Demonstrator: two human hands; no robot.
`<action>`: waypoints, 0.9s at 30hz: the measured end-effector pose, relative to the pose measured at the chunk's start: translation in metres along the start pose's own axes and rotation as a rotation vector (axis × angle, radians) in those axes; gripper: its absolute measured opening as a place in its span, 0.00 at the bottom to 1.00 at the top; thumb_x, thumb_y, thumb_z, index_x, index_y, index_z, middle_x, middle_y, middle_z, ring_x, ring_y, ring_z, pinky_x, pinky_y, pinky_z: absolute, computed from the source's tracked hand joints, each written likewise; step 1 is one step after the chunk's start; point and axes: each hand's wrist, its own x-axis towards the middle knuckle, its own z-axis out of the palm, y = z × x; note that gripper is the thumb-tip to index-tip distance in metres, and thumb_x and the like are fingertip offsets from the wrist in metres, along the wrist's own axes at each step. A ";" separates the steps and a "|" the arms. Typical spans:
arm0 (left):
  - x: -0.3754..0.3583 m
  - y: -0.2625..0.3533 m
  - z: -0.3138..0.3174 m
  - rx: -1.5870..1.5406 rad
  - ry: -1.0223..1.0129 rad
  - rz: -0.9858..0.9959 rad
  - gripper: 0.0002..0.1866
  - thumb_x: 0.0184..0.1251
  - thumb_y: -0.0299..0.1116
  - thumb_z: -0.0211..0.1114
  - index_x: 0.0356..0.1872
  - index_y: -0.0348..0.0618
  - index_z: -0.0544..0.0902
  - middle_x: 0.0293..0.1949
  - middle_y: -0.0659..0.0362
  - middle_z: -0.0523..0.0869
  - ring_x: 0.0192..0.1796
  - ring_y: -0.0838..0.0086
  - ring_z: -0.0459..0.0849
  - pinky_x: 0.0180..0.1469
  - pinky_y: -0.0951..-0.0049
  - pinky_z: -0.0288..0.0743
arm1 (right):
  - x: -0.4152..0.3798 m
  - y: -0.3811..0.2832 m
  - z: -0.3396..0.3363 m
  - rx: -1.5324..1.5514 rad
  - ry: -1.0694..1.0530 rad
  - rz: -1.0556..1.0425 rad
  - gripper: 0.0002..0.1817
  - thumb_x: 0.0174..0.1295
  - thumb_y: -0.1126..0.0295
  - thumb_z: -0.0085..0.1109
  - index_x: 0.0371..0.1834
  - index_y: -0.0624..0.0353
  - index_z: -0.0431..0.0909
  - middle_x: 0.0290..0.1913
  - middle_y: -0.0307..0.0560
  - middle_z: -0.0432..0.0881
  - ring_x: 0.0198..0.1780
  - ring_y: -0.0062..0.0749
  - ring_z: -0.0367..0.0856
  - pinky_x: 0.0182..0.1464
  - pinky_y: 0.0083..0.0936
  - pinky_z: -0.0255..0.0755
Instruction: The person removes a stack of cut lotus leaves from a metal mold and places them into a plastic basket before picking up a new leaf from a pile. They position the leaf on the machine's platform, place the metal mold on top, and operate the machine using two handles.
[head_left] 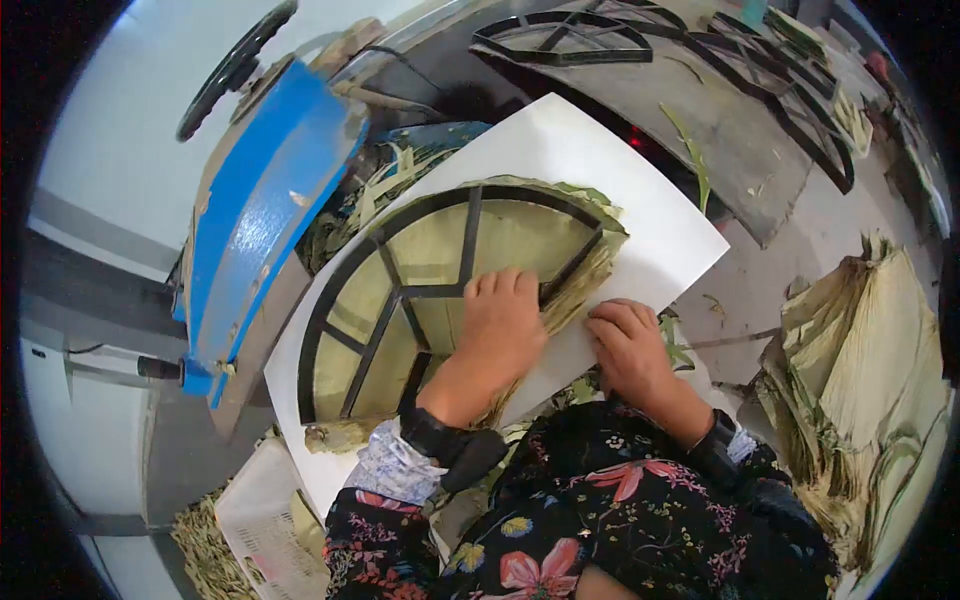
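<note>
A black fan-shaped frame with inner ribs [469,235] lies on a stack of pale green dried leaves [525,238]. Under both is a white board [560,145], set at an angle. My left hand [505,325] grips the frame near its middle, the fingers curled over a bar and the knuckles up. Beside the board's right edge is my right hand [637,348], apart from the frame. Its fingers are curled in, and whatever they hold, if anything, is hidden. Leaf edges stick out past the frame's curved rim and its right side.
A blue curved machine guard [265,215] stands at left, below a black handwheel [235,68]. More black frames [560,38] lie on a grey surface at the back. Large dried leaves [850,350] are piled at right. A white basket [265,500] sits at lower left.
</note>
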 end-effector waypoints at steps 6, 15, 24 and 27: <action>0.002 0.003 -0.004 0.053 -0.048 -0.015 0.25 0.48 0.36 0.64 0.50 0.38 0.71 0.47 0.50 0.75 0.52 0.56 0.70 0.57 0.55 0.60 | 0.013 -0.008 -0.009 -0.033 -0.094 0.035 0.26 0.40 0.68 0.67 0.49 0.53 0.76 0.47 0.41 0.74 0.51 0.41 0.71 0.51 0.38 0.64; 0.009 0.004 0.004 0.027 -0.032 -0.017 0.25 0.46 0.38 0.66 0.47 0.40 0.74 0.42 0.52 0.78 0.49 0.57 0.74 0.53 0.57 0.61 | 0.014 0.001 -0.010 -0.049 -0.124 0.001 0.29 0.42 0.65 0.67 0.53 0.47 0.74 0.44 0.39 0.74 0.48 0.38 0.70 0.48 0.36 0.66; 0.011 0.001 -0.006 -0.182 0.106 -0.060 0.16 0.45 0.29 0.62 0.40 0.40 0.77 0.38 0.53 0.80 0.46 0.58 0.76 0.50 0.58 0.60 | 0.024 0.004 -0.010 -0.059 -0.159 0.005 0.24 0.44 0.66 0.65 0.50 0.46 0.77 0.38 0.38 0.73 0.40 0.34 0.71 0.42 0.31 0.67; 0.012 0.000 -0.005 -0.158 0.155 -0.067 0.16 0.45 0.29 0.62 0.40 0.40 0.77 0.38 0.52 0.80 0.46 0.58 0.76 0.50 0.58 0.60 | 0.023 0.010 0.000 -0.102 -0.130 -0.025 0.17 0.49 0.64 0.61 0.45 0.46 0.78 0.34 0.38 0.71 0.37 0.33 0.71 0.38 0.30 0.67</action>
